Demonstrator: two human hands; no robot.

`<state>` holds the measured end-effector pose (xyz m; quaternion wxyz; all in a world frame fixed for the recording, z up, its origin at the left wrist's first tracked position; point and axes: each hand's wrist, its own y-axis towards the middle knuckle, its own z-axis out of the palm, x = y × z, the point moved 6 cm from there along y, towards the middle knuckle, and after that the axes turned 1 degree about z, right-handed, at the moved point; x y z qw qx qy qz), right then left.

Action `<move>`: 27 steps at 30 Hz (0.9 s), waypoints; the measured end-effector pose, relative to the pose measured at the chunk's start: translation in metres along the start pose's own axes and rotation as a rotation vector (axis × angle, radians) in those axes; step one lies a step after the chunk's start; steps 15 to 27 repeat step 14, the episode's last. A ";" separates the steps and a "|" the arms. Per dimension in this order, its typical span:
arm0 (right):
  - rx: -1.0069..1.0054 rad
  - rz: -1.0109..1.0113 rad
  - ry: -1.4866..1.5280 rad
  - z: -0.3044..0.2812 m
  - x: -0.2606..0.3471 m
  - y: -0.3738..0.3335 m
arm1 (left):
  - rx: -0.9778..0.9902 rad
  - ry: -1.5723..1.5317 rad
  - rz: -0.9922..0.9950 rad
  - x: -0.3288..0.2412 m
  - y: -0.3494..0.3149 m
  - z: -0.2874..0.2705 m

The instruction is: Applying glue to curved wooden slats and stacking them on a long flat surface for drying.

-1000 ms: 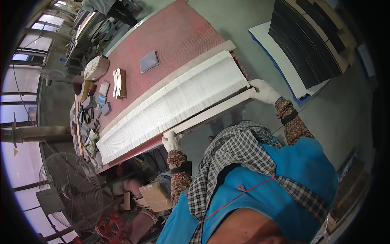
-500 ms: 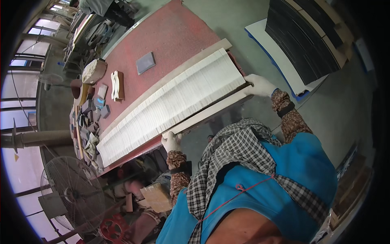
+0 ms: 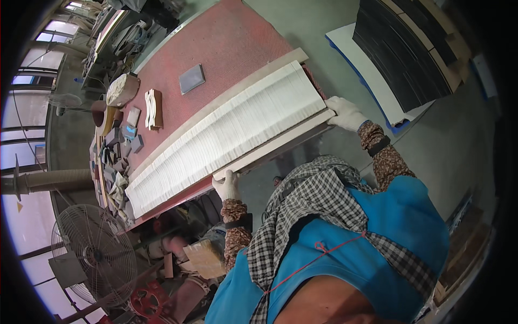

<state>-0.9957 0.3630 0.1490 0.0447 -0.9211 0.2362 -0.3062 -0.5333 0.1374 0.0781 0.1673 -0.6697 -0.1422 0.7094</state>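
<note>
My left hand [image 3: 227, 186], in a white glove, is closed on the near-left end of a long pale wooden board [image 3: 280, 143]. My gloved right hand [image 3: 345, 114] grips the board's other end, at the row's right corner. The board lies along the near side of a long row of thin white-edged strips [image 3: 237, 127], packed upright side by side. Along the row's far side runs another pale wooden strip [image 3: 294, 57]. All of this rests at the near edge of a table with a red textured mat [image 3: 232, 40].
A grey sanding block [image 3: 192, 79] and a small stack of wavy white-edged pieces [image 3: 153, 109] lie on the mat. Assorted blocks [image 3: 116, 137] crowd its left end. A fan [image 3: 96, 254] stands lower left. Dark panels [image 3: 396, 48] are stacked on a pallet at the right.
The board has moved up against the near side of the row, narrowing the dark gap between them. Both hands still hold its ends. The view has shifted slightly.
</note>
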 end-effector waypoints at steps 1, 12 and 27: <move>-0.018 -0.003 0.006 0.002 0.000 -0.001 | -0.028 0.008 -0.007 0.001 -0.003 -0.002; -0.033 -0.041 -0.008 0.005 -0.010 -0.001 | 0.031 1.586 1.145 -0.053 -0.048 0.071; -0.039 -0.042 -0.017 0.007 -0.013 0.000 | 0.097 1.658 1.179 -0.037 -0.030 0.093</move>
